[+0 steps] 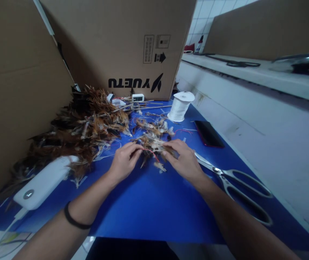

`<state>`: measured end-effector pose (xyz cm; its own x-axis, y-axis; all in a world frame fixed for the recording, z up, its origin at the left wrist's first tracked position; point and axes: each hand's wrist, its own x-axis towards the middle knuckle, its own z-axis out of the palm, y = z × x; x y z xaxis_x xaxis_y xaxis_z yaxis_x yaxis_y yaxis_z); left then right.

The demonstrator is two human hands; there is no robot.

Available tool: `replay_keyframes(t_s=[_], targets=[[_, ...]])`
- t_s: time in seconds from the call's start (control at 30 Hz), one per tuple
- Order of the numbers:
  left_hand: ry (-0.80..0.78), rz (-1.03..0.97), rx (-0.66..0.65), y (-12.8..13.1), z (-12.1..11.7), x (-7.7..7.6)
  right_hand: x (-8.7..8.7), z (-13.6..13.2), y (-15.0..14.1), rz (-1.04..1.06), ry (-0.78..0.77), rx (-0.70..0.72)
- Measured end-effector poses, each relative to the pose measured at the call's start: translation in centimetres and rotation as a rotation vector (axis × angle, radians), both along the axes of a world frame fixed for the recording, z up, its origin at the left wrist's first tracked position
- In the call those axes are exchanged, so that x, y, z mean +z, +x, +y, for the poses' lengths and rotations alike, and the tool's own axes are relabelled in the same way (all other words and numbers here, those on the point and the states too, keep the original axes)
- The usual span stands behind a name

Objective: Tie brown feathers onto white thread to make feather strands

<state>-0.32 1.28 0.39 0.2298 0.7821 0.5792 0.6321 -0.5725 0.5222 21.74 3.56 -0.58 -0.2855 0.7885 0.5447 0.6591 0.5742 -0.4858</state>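
Note:
My left hand pinches a red string between thumb and fingertips. The string runs from there across the near side of a small pile of brown and cream feathers. On the pile's right side, the thumb and forefinger of my right hand close on the pale quill ends of some feathers. Whether the string loops around those quills I cannot tell. A small loose feather tuft lies on the blue table just below the hands.
A large heap of brown feathers lies left, beside a white power bank. Open scissors, a phone and a white spool are on the right. Cardboard boxes stand behind; a white wall borders the right.

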Motion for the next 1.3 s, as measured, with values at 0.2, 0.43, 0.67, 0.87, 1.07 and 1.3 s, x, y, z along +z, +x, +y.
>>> replay_keyframes(t_s=[0.2, 0.43, 0.67, 0.87, 1.07, 1.3], targets=[[-0.073, 0.060, -0.134, 0.6, -0.2, -0.6, 0.5, -0.4, -0.2, -0.191, 0.078, 0.105], [-0.110, 0.172, -0.205, 0.8, -0.5, -1.3, 0.5, -0.7, -1.7, -0.404, 0.099, 0.093], [-0.140, 0.260, -0.180, 0.9, -0.9, -1.3, 0.4, -0.9, -2.4, -0.274, 0.080, 0.131], [-0.154, 0.356, -0.145, 1.2, -1.1, -1.6, 1.0, -0.9, -1.7, -0.096, 0.069, 0.136], [-0.123, 0.486, -0.123, 1.9, -1.5, -1.3, 1.1, -0.9, -1.4, -0.038, 0.082, 0.089], [-0.126, 0.534, -0.032, 2.2, -1.5, -0.9, 1.0, -0.7, -0.7, -0.001, 0.085, 0.093]])
